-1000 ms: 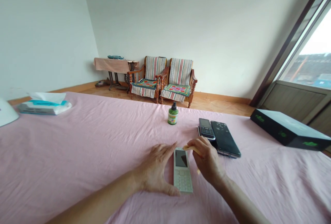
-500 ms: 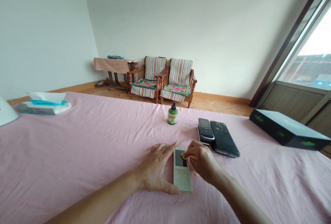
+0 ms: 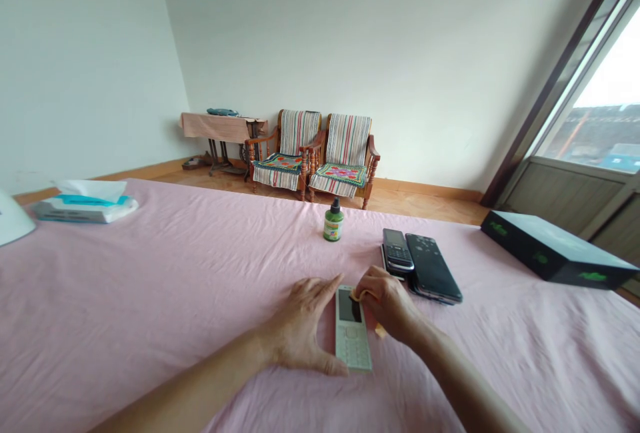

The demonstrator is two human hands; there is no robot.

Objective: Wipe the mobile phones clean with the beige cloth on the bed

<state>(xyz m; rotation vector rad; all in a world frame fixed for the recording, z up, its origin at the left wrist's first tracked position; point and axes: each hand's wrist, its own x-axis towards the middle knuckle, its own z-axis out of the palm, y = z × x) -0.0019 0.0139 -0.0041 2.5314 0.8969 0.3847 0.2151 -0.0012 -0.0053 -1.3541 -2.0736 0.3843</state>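
Observation:
A pale keypad phone (image 3: 352,334) lies face up on the pink cloth (image 3: 165,286). My left hand (image 3: 301,330) rests against its left side, thumb and fingers curled along the edge, steadying it. My right hand (image 3: 388,303) is closed in a pinch on a small yellowish wipe (image 3: 357,296), which presses on the top right of the phone's screen. Just beyond my right hand lie a dark keypad phone (image 3: 398,251) and a black smartphone (image 3: 433,268), side by side. A small green bottle (image 3: 333,221) with a black cap stands behind them.
A tissue pack (image 3: 85,200) lies at the far left, beside a white object (image 3: 13,218) at the frame's edge. A black box (image 3: 555,250) sits at the right. Two wooden armchairs (image 3: 315,156) and a small table (image 3: 223,128) stand by the far wall.
My right hand has moved left, carrying the wipe from beside the phone's top corner onto its screen. My left hand and the phone have stayed put.

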